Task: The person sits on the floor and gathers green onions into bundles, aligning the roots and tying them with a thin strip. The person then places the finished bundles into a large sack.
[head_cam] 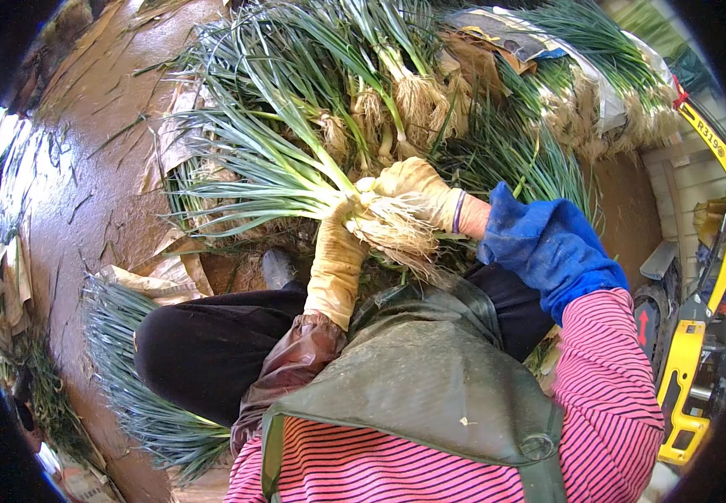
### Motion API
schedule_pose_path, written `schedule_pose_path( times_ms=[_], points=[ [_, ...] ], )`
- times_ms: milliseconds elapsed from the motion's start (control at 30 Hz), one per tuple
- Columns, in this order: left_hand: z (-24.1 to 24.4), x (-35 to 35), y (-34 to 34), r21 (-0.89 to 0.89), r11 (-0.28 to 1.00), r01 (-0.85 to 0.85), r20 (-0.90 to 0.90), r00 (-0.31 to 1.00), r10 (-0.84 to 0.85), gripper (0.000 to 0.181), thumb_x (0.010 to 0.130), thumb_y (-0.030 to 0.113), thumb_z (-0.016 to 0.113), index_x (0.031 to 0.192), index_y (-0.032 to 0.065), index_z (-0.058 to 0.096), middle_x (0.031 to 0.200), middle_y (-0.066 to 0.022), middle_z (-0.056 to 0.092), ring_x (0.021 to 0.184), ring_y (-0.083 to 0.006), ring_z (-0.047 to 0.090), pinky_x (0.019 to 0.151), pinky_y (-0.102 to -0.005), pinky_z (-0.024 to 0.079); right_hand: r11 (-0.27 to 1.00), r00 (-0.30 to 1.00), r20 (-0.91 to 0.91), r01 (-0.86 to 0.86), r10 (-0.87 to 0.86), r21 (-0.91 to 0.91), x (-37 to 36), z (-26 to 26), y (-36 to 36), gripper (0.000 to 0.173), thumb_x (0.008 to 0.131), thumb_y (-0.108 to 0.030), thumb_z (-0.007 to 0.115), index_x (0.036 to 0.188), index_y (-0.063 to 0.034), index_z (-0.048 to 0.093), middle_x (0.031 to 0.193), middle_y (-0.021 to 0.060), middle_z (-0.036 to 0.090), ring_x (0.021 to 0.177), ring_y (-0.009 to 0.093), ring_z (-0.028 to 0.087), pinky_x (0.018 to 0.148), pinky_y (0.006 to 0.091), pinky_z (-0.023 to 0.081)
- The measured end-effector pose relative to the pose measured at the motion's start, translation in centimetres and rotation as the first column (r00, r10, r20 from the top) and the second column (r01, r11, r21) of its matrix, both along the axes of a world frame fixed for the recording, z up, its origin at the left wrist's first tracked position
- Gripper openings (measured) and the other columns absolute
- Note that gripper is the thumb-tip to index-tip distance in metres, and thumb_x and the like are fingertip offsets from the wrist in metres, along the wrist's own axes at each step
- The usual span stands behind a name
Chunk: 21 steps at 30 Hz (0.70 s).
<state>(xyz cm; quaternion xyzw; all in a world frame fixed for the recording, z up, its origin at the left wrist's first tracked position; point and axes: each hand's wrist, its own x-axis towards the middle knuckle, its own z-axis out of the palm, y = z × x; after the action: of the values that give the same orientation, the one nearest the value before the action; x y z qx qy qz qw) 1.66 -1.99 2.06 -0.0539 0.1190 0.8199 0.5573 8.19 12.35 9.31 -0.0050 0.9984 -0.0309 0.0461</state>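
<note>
My left hand [336, 220], in a yellowish work glove, is closed around the white stems of a bunch of green onions [300, 188]. Their leaves fan out to the left, and the pale stringy roots [394, 226] hang to the right. My right hand [413, 188], also gloved, is curled at the bulb end of a stalk beside that bunch, just above the roots. Its fingertips are partly hidden. Both hands are above my lap, over the dark green apron [426, 383].
A large heap of green onions [275, 82] lies ahead, with rooted bunches [621, 88] at upper right. Another pile [130, 377] rests by my left knee. Torn brown paper [168, 267] and leaf scraps litter the brown floor [98, 182]. Yellow machinery [683, 377] stands at right.
</note>
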Motion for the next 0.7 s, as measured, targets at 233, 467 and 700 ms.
schedule_pose_path(
  times_ms=[233, 467, 700],
  points=[
    [-0.2, -0.1, 1.1, 0.029, 0.999, -0.032, -0.024, 0.999, 0.033, 0.061, 0.077, 0.024, 0.063, 0.124, -0.0040, 0.037, 0.124, -0.0326, 0.044, 0.110, -0.0441, 0.048, 0.094, -0.0555, 0.040, 0.978, 0.924, 0.322, 0.201, -0.207, 0.054, 3.3, -2.5, 3.9, 0.035, 0.085, -0.034, 0.045, 0.083, -0.0063, 0.066, 0.077, 0.0127, 0.066, 0.071, 0.029, 0.065, 0.061, 0.0416, 0.051],
    [-4.3, -0.8, 1.6, -0.157, 0.988, -0.014, -0.132, 0.991, -0.007, 0.054, 0.075, 0.024, 0.065, 0.117, -0.0038, 0.046, 0.121, -0.0280, 0.049, 0.106, -0.0391, 0.052, 0.092, -0.0527, 0.043, 0.935, 0.831, 0.469, 0.354, -0.299, -0.031, 5.6, -1.6, 9.8, 0.028, 0.072, -0.035, 0.064, 0.079, -0.0073, 0.066, 0.077, 0.0125, 0.066, 0.073, 0.028, 0.064, 0.063, 0.0369, 0.049],
    [-2.5, -0.5, 1.1, -0.380, 0.923, -0.050, -0.201, 0.979, -0.030, 0.038, 0.079, 0.017, 0.062, 0.110, -0.0032, 0.053, 0.097, -0.0168, 0.061, 0.081, -0.0270, 0.062, 0.070, -0.0386, 0.053, 0.794, 0.956, 0.271, 0.250, -0.112, -0.554, -0.3, 2.9, 0.0, 0.036, 0.076, -0.039, 0.063, 0.096, -0.0080, 0.064, 0.086, 0.0119, 0.064, 0.083, 0.024, 0.062, 0.074, 0.0348, 0.047]
  ],
)
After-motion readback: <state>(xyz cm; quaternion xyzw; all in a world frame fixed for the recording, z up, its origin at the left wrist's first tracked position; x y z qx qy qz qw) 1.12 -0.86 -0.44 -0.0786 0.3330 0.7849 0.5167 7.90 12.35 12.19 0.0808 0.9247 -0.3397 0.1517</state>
